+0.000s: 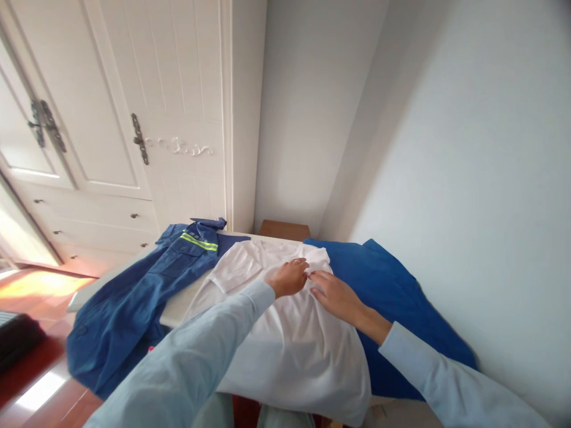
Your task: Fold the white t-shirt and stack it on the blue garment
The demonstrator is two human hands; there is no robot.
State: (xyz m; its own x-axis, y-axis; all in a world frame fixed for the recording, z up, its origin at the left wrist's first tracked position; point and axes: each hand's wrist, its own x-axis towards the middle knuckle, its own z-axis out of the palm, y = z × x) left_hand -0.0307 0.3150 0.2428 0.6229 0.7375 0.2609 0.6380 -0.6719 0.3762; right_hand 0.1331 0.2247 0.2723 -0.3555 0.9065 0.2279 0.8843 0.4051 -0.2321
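A white shirt (285,345) lies spread over the table (178,306), its lower part hanging over the near edge. On its upper right part rests my left hand (291,278), palm down, fingers reaching right. My right hand (334,297) lies close beside it on the same cloth, fingers stretched out toward the left hand. The fingertips of both hands nearly meet. No object shows in either hand. Left of the shirt is a dark blue garment (134,303) with a yellow-green reflective stripe. A brighter blue cloth (383,285) lies to the right, partly under the white shirt.
A white wardrobe (187,89) with dark metal handles stands behind at the left. Behind the table is a brown box (285,229). A pale wall (482,178) borders the right side. A dark case (20,339) sits on the reddish floor at the far left.
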